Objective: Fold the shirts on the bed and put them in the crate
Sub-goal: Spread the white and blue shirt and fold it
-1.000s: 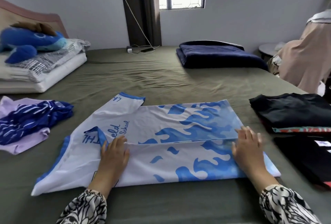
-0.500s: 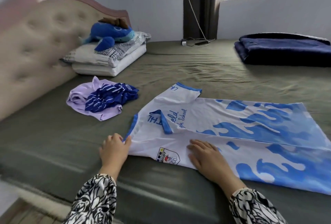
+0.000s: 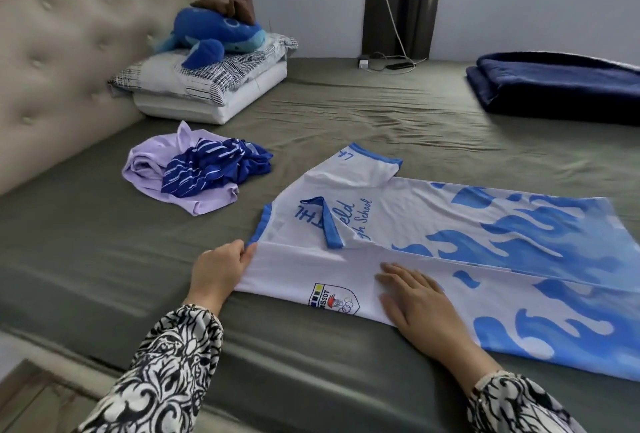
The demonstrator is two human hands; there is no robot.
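Nearest, at about six o'clock, the white-and-blue shirt lies spread on the bed, its near long edge folded inward along its length. At about seven o'clock the left hand pinches the shoulder corner of that fold, fingers curled onto the fabric beside the blue collar trim. At about five o'clock the right hand rests flat on the folded panel, fingers straight and spread, pressing it down just beside the crest. Both wrists wear black-and-white patterned sleeves. Further off, toward ten o'clock, a crumpled lilac shirt lies with a striped navy shirt heaped on it, apart from the spread shirt. Beyond them, stacked pillows carry a blue plush toy against the padded headboard. At two o'clock a folded navy blanket lies on the bed.
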